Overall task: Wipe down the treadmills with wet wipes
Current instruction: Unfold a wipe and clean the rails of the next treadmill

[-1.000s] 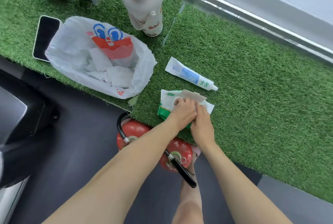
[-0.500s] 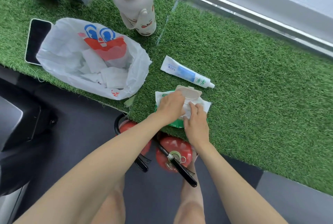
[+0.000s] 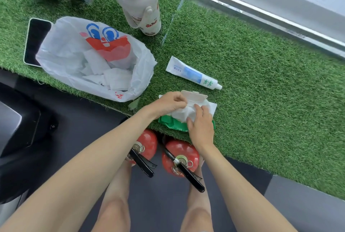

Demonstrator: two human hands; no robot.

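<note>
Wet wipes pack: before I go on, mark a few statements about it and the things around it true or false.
1. The wet wipes pack has its lid flipped open. True.
2. The left hand pinches a white wipe at the pack's opening. True.
3. The right hand hangs clear of the pack. False: it rests on the pack and the wipe.
4. The tube lies inside the plastic bag. False: it lies on the artificial grass, beyond the pack and apart from the bag.
5. The plastic bag holds crumpled white wipes. True.
</note>
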